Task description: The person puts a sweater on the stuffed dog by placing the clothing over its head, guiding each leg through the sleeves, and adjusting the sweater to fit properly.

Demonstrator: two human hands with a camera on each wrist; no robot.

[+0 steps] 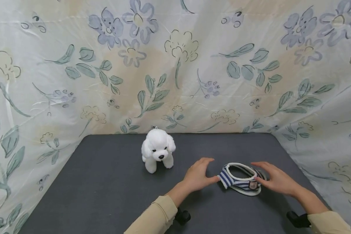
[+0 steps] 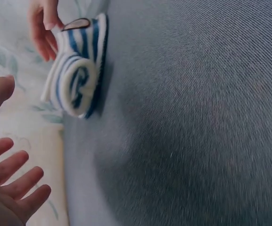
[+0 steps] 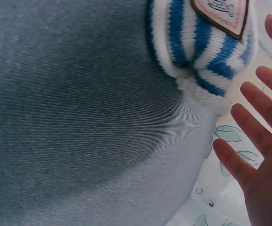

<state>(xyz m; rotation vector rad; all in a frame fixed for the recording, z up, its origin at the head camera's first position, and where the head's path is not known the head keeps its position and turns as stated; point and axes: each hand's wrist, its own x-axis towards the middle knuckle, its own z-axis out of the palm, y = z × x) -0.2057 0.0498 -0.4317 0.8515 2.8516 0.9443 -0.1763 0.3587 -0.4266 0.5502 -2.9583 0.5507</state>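
Note:
A small blue-and-white striped knit garment (image 1: 235, 179) lies on the dark grey table at the right, its white-trimmed opening facing up. On its front is a brown-edged patch (image 3: 223, 13). My left hand (image 1: 196, 175) is at the garment's left side with fingers spread; in the left wrist view that hand (image 2: 11, 188) shows a gap to it. On the other side, my right hand (image 1: 279, 179) has its thumb and fingers apart around the right edge, overlapping it in the head view. The right wrist view shows the fingers of this hand (image 3: 270, 155) extended beside the knit.
A white plush dog (image 1: 158, 151) stands toward the back of the grey table (image 1: 105, 195), left of my left hand. Floral cloth (image 1: 181, 78) hangs behind and along the sides of the table. Black wrist mounts (image 1: 182, 216) sit below both sleeves.

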